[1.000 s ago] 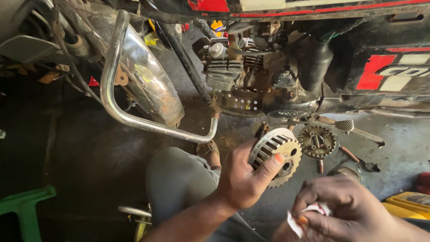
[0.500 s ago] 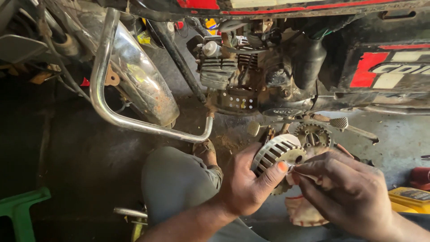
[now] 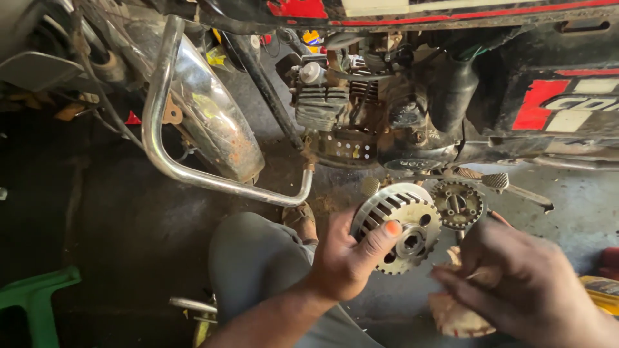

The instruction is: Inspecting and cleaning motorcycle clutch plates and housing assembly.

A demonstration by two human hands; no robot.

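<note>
Head view: left hand [image 3: 345,261] is gripping clutch hub [image 3: 400,225] before the engine [image 3: 361,116], thumb on its face; right hand [image 3: 522,283] is pinching rag [image 3: 454,316]. Greasy hub could be slipping floorward.

Clutch hub [image 3: 398,225]: round, silvery, slotted wall, toothed rim, held face-up.
Rag [image 3: 454,316]: pale, crumpled, partly hidden below.

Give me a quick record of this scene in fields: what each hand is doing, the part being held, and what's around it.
left hand: grips the toothed metal clutch hub, thumb across its face
right hand: beside the hub, fingers on a crumpled cloth
second gear plate: on the ground behind the hub
motorcycle engine: ahead, above the parts
chrome crash bar: left of the engine
green stool: lower left
</note>
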